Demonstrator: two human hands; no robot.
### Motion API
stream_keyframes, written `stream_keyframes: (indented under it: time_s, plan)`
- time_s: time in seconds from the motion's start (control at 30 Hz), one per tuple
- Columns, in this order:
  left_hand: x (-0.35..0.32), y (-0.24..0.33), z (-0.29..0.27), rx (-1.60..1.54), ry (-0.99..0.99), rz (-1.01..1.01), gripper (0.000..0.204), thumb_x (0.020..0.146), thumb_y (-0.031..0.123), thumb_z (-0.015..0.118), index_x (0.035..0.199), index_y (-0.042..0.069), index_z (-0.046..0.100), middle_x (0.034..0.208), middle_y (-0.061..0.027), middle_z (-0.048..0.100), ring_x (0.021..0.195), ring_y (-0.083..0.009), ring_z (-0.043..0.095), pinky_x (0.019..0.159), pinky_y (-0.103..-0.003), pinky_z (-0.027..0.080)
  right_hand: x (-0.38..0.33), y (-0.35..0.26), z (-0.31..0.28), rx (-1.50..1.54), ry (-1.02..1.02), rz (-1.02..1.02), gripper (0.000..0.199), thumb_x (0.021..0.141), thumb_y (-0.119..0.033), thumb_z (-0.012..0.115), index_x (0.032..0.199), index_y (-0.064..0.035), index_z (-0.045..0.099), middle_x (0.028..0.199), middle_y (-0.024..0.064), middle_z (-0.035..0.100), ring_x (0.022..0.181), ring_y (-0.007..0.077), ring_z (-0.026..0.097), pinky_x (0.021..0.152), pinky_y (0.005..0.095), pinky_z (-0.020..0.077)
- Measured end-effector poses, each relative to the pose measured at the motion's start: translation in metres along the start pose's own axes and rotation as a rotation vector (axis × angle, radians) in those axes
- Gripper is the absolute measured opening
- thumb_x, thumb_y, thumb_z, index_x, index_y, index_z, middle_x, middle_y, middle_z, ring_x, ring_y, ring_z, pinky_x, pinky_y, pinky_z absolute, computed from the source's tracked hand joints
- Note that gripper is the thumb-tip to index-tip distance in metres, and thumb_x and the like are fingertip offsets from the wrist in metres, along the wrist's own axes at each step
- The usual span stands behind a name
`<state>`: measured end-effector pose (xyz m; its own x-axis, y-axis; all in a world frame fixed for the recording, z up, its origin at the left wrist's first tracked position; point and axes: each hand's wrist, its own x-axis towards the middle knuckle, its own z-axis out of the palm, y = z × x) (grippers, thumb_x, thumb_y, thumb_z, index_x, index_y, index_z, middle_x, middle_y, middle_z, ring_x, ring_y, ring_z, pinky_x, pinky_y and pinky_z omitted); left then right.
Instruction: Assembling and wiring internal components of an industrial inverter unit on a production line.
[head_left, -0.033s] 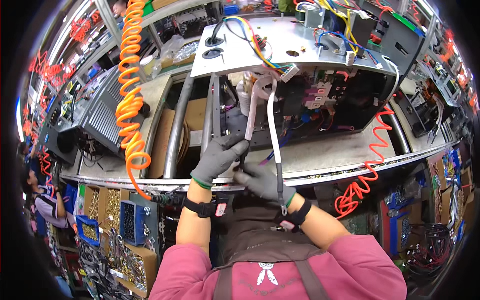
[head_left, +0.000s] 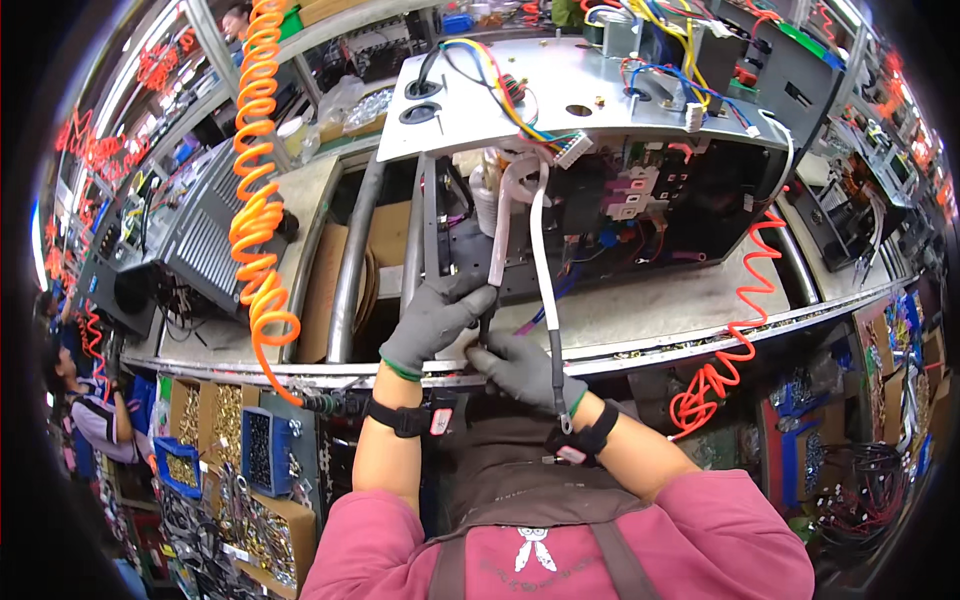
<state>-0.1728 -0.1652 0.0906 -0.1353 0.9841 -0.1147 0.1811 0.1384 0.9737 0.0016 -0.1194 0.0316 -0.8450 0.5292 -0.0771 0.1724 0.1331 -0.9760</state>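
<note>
Both my hands wear grey gloves at the front edge of the workbench point(head_left: 660, 310). My left hand point(head_left: 435, 320) is closed around the lower end of one strand of a white sleeved cable point(head_left: 498, 250). That cable loops up into the open metal chassis point(head_left: 600, 110). My right hand point(head_left: 520, 370) sits just below and to the right, gripping the other strand point(head_left: 546, 290), whose dark end hangs past my wrist. The two hands touch each other.
An orange coiled hose point(head_left: 255, 200) hangs at the left and a red coiled hose point(head_left: 740, 330) drapes over the bench edge at the right. Bins of screws point(head_left: 200, 440) stand below left. Another person point(head_left: 85, 410) is at the far left.
</note>
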Motion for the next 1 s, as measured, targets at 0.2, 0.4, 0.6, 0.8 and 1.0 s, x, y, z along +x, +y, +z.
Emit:
stream_keyframes:
  time_s: [0.2,0.4,0.6,0.8,1.0]
  plan:
    - [0.010,0.016,0.016,0.074,0.082,0.173,0.035,0.084,0.020,0.074,0.108,-0.004,0.064,0.100,-0.0079,0.067,0.089,-0.0112,0.059,0.077,-0.026,0.049,0.002,0.007,-0.013,-0.400,0.096,-0.072,0.031,0.098,-0.034,0.055,0.100,-0.0043,0.064,0.083,0.0178,0.066,0.077,0.0336,0.065,0.067,0.0423,0.0511]
    - [0.018,0.043,0.021,-0.131,0.323,0.286,0.014,0.084,0.006,0.075,0.094,-0.001,0.068,0.082,-0.0034,0.070,0.072,-0.0078,0.062,0.067,-0.023,0.051,0.038,-0.001,-0.056,-0.743,0.425,-0.287,0.024,0.085,-0.026,0.065,0.105,-0.0121,0.063,0.085,0.0138,0.068,0.077,0.0369,0.067,0.064,0.0476,0.0522]
    - [0.075,0.063,0.014,0.295,0.502,0.732,0.028,0.086,0.001,0.073,0.113,-0.002,0.066,0.106,-0.0041,0.070,0.093,-0.0103,0.062,0.080,-0.026,0.049,0.090,-0.010,-0.082,-0.880,0.729,-0.263,0.026,0.088,-0.027,0.063,0.108,-0.0110,0.061,0.084,0.0164,0.068,0.074,0.0371,0.066,0.061,0.0480,0.0518]
    - [0.075,0.059,0.003,0.398,0.488,0.666,0.032,0.081,0.003,0.078,0.111,0.000,0.068,0.106,-0.0040,0.070,0.092,-0.0105,0.061,0.082,-0.026,0.049,0.106,-0.003,-0.065,-0.758,0.972,-0.335,0.036,0.091,-0.030,0.060,0.117,-0.0058,0.053,0.091,0.0173,0.066,0.072,0.0381,0.066,0.061,0.0471,0.0535]
    - [0.091,0.069,0.002,0.670,0.625,1.030,0.025,0.064,0.010,0.086,0.085,0.009,0.071,0.080,-0.0070,0.066,0.077,-0.0257,0.065,0.066,-0.037,0.051,0.116,0.010,-0.072,-0.685,0.940,-0.218,0.033,0.091,-0.030,0.060,0.117,-0.0104,0.057,0.100,0.0158,0.066,0.080,0.0338,0.068,0.065,0.0457,0.0537]
